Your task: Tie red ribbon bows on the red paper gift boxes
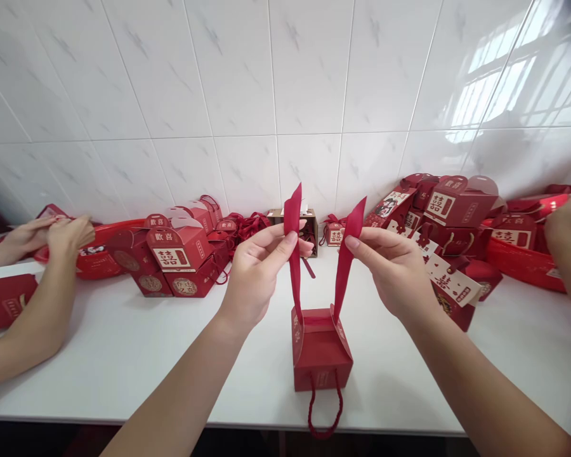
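A small red gift box [321,349] stands near the table's front edge, its rope handle [325,425] hanging down over the near side. Two ends of a dark red ribbon [294,273] rise from slots at the top of the box. My left hand [259,270] pinches one ribbon end between thumb and fingers, above and left of the box. On the other side my right hand [394,270] pinches the second end. Both ends are held up roughly level, apart from each other, with their tips sticking out above my fingers.
Stacked red gift boxes [178,251] stand left, with a heap of red ribbons [250,230] behind. An open cardboard box [276,217] sits by the wall. More boxes [459,203] and a red basin [523,263] are right. Other people's hands work at far left [69,235] and far right [568,228].
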The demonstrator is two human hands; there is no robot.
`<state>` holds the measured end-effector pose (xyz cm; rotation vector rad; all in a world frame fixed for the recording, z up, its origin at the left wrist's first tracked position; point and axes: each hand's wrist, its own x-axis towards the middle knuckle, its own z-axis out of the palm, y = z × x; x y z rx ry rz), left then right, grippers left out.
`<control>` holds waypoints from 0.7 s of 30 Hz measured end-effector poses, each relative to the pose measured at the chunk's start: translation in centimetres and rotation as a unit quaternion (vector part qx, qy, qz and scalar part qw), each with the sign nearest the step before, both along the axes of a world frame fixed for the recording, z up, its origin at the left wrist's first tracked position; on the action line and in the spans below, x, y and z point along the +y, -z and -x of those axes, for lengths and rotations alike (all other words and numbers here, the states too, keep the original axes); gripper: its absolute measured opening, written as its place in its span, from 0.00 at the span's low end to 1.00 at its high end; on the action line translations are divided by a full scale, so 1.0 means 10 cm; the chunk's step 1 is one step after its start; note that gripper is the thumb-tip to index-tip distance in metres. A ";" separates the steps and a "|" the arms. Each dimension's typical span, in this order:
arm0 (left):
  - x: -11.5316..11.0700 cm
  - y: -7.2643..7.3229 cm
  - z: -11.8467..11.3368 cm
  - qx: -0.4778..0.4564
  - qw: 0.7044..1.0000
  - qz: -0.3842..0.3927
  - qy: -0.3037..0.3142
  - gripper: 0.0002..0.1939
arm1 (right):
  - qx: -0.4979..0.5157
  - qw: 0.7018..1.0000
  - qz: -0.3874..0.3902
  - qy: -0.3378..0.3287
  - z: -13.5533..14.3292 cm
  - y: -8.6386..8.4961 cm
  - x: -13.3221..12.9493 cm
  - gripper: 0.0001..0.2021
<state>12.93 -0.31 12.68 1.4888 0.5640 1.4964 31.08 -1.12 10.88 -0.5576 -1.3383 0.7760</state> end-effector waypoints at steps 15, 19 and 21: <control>-0.18 0.03 0.04 0.154 0.988 0.005 0.014 0.40 | -0.135 0.991 -0.006 -0.020 0.08 -0.08 -0.09 0.05; -0.18 0.04 0.03 0.184 0.983 0.003 -0.001 0.43 | -0.163 0.977 -0.048 -0.132 0.12 -0.03 -0.13 0.07; -0.18 0.05 0.04 0.201 0.980 0.008 0.005 0.44 | -0.144 0.983 -0.033 -0.112 0.13 0.01 -0.11 0.05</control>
